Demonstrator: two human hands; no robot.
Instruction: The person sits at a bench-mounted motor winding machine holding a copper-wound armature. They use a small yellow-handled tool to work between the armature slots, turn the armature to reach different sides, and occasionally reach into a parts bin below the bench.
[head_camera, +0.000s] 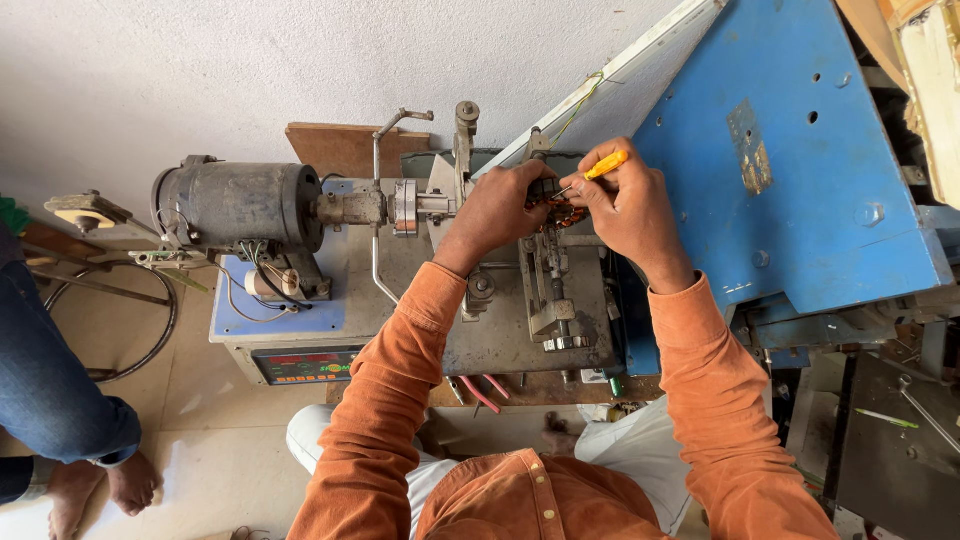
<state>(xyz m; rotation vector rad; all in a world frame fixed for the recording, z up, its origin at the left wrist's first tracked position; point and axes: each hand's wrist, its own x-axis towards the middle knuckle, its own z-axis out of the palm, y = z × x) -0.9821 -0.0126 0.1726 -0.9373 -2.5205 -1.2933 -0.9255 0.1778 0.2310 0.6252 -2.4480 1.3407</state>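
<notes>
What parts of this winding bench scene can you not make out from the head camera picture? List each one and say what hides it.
- Copper-wound stator, head view: mostly covered by the left hand and right hand.
- Tip of the yellow-handled screwdriver: hidden between the fingers.
- Digits on the counter display: too small and steeply angled.
- Person in jeans: cut off by the left edge.
- Blue metal panel: cut off by the top edge.

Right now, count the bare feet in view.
3. Two belong to another person at lower left: one beside another. A third shows under the bench, between the worker's knees. Others may be hidden.
</notes>
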